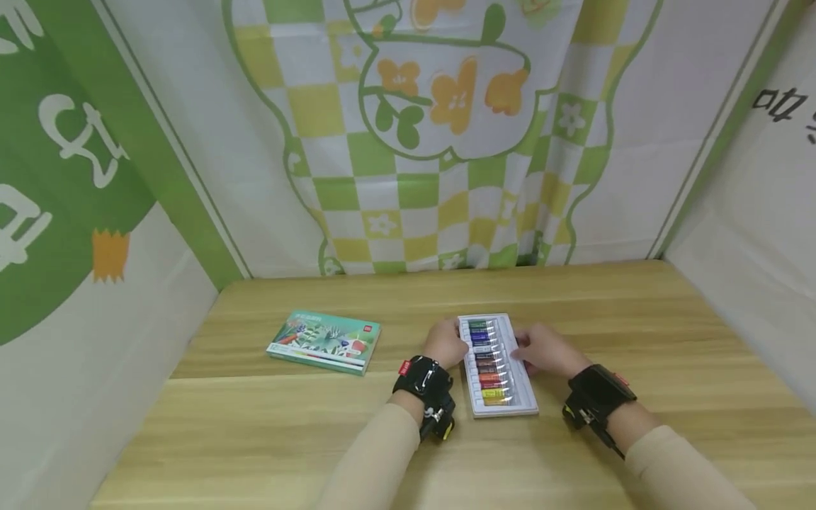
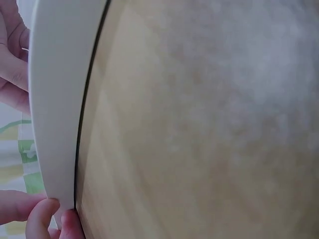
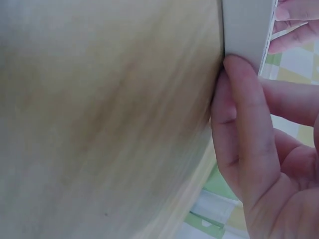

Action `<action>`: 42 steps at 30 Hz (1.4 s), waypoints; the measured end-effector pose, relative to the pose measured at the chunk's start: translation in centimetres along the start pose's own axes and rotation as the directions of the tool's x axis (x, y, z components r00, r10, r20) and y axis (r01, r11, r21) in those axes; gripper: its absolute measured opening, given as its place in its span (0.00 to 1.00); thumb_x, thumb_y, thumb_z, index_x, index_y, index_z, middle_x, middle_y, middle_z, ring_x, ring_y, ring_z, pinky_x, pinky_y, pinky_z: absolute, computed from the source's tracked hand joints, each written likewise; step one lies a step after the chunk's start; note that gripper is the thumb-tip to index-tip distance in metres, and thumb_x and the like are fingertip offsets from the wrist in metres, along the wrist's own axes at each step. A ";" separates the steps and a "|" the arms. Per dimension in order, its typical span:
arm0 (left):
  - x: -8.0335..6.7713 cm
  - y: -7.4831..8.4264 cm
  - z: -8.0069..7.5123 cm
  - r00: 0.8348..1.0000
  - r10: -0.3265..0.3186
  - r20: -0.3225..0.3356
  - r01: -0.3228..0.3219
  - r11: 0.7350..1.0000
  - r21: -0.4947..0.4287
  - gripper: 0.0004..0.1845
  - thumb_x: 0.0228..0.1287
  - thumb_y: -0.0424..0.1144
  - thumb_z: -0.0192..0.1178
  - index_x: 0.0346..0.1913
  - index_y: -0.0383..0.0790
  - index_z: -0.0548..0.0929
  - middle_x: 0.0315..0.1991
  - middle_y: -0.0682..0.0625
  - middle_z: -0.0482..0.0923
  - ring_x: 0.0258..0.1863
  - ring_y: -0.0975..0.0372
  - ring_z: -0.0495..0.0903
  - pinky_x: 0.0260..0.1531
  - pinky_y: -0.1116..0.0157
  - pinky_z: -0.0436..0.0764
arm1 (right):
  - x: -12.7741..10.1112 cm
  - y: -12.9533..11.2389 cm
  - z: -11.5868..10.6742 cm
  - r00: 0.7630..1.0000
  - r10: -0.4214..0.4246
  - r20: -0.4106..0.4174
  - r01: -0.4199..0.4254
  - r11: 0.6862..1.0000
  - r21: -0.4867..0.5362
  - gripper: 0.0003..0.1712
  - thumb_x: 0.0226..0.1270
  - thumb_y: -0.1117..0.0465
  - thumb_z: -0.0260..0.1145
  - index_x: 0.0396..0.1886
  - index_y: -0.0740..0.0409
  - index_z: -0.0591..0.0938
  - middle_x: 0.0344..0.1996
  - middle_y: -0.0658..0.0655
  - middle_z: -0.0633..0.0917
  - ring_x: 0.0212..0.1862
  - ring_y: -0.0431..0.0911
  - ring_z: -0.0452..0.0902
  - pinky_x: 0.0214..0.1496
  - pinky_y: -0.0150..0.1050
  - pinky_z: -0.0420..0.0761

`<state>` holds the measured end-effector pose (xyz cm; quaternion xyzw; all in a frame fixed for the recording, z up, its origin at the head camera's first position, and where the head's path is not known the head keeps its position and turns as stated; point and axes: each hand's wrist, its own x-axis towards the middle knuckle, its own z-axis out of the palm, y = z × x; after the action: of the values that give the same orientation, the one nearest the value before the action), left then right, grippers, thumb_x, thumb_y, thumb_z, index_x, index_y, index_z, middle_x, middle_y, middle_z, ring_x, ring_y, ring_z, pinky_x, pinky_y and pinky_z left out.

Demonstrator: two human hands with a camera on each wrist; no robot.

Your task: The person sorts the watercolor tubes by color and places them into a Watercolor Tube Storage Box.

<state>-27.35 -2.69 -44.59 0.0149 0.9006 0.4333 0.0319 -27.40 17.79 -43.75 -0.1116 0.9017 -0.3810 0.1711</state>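
A white tray (image 1: 510,405) of paint tubes (image 1: 487,361) lies flat on the bench (image 1: 637,319), near the middle and close to the person. Both hands are on it. The left hand (image 1: 444,344) pinches the tray's left edge, fingertips (image 2: 42,211) curled against the thin white rim. The right hand (image 1: 542,350) holds the right edge, its thumb (image 3: 244,114) pressed along the side wall and the other fingers reaching over the top.

The tubes lie side by side in a row, from blue and green at the far end to yellow at the near end. None looks lifted out, and no cap looks open, though they are too small to be sure.

To the left, well apart from the tray, a green printed box (image 1: 324,341) lies flat on the bench. The tray appears to be out of the box already, and, as far as I can judge, the paints themselves are untouched.
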 end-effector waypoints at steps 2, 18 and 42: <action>0.5 0.1 0.0 1.000 0.011 0.003 -0.011 1.000 0.005 0.21 0.52 0.20 0.60 0.52 0.24 0.83 0.35 0.44 0.82 0.31 0.57 0.76 0.26 0.68 0.74 | 0.1 -0.1 -0.3 1.000 0.006 -0.019 -0.006 1.000 -0.006 0.24 0.68 0.71 0.66 0.61 0.79 0.77 0.32 0.58 0.82 0.29 0.45 0.82 0.31 0.38 0.85; 2.3 -2.7 -8.7 0.978 0.092 0.186 -0.115 0.986 0.118 0.34 0.59 0.35 0.72 0.69 0.33 0.75 0.65 0.35 0.75 0.61 0.42 0.76 0.59 0.49 0.78 | 0.9 0.5 -0.2 0.998 0.036 -0.049 -0.035 0.999 0.016 0.26 0.68 0.71 0.67 0.63 0.79 0.75 0.34 0.59 0.83 0.30 0.45 0.82 0.31 0.38 0.86; 0.6 -10.8 -16.2 0.865 0.257 0.431 -0.430 0.822 0.374 0.56 0.33 0.40 0.88 0.70 0.28 0.72 0.70 0.31 0.67 0.69 0.35 0.65 0.65 0.41 0.70 | -0.1 1.6 0.2 0.999 -0.019 -0.041 0.023 0.993 0.115 0.26 0.66 0.73 0.67 0.63 0.79 0.76 0.32 0.58 0.82 0.29 0.47 0.84 0.29 0.40 0.87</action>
<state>-29.09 -22.04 -43.00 0.2663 0.9369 0.1966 0.1127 -27.36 18.79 -44.98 -0.1034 0.8802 -0.4363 0.1555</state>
